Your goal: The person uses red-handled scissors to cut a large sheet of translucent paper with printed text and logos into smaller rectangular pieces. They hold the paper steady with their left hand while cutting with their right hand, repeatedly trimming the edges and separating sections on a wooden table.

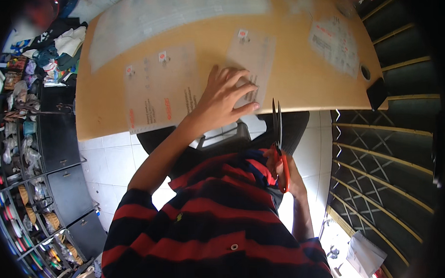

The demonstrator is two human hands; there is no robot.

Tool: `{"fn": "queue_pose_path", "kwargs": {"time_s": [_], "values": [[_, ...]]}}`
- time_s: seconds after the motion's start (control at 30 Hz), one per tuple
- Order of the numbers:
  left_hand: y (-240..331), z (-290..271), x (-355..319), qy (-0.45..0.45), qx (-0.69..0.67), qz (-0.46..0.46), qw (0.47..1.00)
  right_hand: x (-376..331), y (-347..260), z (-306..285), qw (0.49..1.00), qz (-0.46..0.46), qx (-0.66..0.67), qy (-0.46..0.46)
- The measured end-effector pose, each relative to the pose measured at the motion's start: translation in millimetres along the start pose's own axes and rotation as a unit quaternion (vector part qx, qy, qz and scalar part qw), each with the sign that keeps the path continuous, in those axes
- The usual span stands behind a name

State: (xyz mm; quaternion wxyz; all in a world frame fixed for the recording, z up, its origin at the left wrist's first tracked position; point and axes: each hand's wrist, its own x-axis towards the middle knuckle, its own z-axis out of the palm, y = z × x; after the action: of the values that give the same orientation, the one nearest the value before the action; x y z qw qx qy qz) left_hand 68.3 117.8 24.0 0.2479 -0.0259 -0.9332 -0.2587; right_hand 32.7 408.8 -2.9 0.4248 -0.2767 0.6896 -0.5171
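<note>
My left hand [229, 94] lies on the tan table [293, 87] near its front edge, fingers spread. Its fingertips rest on a narrow translucent plastic piece [257, 49] with red and dark print. In front of my body, below the table edge, my right hand [280, 168] grips scissors [277, 123] by their red handle. The blades point up toward the table edge, slightly apart and touching no plastic that I can see. A wider translucent printed sheet [156, 83] lies left of my left hand, its near end reaching the table's front edge.
A long translucent sheet [178, 12] covers the table's far side, and another printed piece [336, 45] lies far right. At the right corner are a black flat object [377, 94] and a round hole [365, 72]. Shelves and dark drawers [73, 187] stand left; a folding metal gate [378, 159] stands right.
</note>
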Motion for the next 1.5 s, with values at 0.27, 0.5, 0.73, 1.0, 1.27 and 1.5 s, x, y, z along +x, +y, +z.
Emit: {"fn": "queue_pose_path", "kwargs": {"time_s": [0.27,0.5,0.73,1.0,1.27,1.5], "values": [[-3.9,3.3,-4.2,-0.003,0.029,-0.025,0.999,-5.7,0.0,-4.4,0.997,0.046,-0.046,-0.028],[-0.8,0.1,-15.5,-0.083,0.031,0.037,0.995,-9.1,-6.9,-5.6,0.995,0.086,-0.009,-0.052],[-5.8,8.8,-30.1,-0.017,-0.016,0.008,1.000,-11.4,-16.2,0.6,0.987,0.140,0.021,-0.080],[-10.3,14.2,-37.6,-0.001,-0.024,0.009,1.000,4.1,-42.2,4.3,0.990,0.136,0.001,-0.038],[-7.3,15.2,-39.7,0.010,-0.042,0.009,0.999,22.4,-60.4,6.0,0.988,0.154,-0.011,-0.018],[-6.9,16.4,-40.7,0.019,-0.054,0.004,0.998,24.7,-65.4,7.2,0.989,0.147,-0.030,-0.016]]}}
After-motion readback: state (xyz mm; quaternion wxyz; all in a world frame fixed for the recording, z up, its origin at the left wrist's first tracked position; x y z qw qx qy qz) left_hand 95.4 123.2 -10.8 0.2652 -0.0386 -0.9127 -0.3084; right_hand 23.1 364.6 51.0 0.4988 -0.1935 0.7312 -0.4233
